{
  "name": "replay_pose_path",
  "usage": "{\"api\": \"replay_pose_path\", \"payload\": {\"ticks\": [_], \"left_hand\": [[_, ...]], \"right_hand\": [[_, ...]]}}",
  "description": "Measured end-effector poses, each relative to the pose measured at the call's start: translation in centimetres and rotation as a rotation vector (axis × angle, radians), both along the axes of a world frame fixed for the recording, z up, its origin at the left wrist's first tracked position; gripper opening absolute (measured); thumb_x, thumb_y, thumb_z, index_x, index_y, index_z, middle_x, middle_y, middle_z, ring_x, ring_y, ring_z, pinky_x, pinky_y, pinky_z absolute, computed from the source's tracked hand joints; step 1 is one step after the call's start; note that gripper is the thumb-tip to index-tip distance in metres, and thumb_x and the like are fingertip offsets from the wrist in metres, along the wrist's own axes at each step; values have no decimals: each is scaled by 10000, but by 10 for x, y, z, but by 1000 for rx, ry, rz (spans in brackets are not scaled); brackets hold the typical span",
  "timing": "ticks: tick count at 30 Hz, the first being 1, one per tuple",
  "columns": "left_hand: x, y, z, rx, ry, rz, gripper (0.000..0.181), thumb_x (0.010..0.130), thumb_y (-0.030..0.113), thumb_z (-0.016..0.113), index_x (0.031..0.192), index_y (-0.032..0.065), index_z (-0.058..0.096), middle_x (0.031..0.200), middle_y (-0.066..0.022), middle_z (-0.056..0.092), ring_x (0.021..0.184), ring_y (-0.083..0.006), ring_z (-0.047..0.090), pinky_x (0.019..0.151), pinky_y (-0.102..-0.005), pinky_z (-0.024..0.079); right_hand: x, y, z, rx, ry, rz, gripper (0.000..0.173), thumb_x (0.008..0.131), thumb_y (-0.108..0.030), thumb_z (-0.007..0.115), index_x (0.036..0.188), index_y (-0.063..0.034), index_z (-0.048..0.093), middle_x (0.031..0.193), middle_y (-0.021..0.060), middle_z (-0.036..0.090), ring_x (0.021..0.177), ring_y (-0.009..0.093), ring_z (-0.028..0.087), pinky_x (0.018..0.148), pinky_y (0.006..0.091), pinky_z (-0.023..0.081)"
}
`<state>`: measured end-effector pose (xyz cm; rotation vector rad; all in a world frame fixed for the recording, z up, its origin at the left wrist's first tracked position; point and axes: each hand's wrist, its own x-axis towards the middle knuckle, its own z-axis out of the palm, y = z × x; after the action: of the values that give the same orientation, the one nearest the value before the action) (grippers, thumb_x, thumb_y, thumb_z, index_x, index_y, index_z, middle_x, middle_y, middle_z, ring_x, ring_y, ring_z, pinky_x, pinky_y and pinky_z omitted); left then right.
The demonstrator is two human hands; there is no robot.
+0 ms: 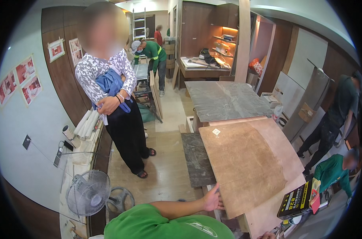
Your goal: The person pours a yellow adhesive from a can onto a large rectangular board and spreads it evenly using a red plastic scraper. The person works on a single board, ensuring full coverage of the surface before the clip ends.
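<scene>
My left hand (213,199) rests against the left edge of a plywood sheet (243,164), its thumb up along the edge and its fingers partly hidden. The sheet is partly covered by a brown, wet-looking patch and bears a small white diamond label near its far left corner. At the bottom edge only part of my right hand (267,235) shows, near the near edge of a pale board (269,210) below the sheet; what it holds cannot be told. A tin of contact adhesive (296,200) stands at the right. Beyond the sheet lies a grey stone-patterned panel (228,100).
A person holding blue cloth (110,82) stands at the left, beside a counter with a standing fan (88,192). A dark stone-patterned panel (198,158) lies left of the plywood. Two co-workers are at the right; another bends over a bench (141,71) behind. A ladder (139,24) stands farther back.
</scene>
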<state>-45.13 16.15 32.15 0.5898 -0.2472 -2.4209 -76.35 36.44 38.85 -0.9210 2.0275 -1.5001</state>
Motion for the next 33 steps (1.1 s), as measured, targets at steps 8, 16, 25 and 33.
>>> {"api": "replay_pose_path", "payload": {"ticks": [8,16,25,33], "left_hand": [[-1,7,26,-102,50,48,925,866,793,398,1508,133,311,1429,-145,510,1246,-349,540,1060,-516,400],[-12,-9,80,-375,186,92,804,928,690,376,1462,89,368,1340,-152,591,1171,-349,608,994,-540,461],[-34,-20,140,-391,95,324,866,945,731,228,1451,44,376,1469,-151,453,1320,-330,465,1075,-517,379],[-52,-65,123,-321,113,659,635,1026,528,321,1353,8,481,1407,-152,527,1307,-344,479,1111,-479,358]], "right_hand": [[20,-10,4,128,-354,-41,350,996,-302,533,1075,13,664,807,79,654,636,155,567,554,274,467],[3,-51,-23,-124,-974,156,433,961,-394,506,1200,-34,538,1083,175,579,939,295,561,764,416,486],[43,-111,45,-372,-1401,359,740,1000,-597,268,1438,-6,351,1425,279,427,1231,473,490,1019,565,414],[35,-175,60,-401,-1284,442,745,1017,-591,224,1463,0,299,1427,263,431,1217,431,520,992,542,453]]}}
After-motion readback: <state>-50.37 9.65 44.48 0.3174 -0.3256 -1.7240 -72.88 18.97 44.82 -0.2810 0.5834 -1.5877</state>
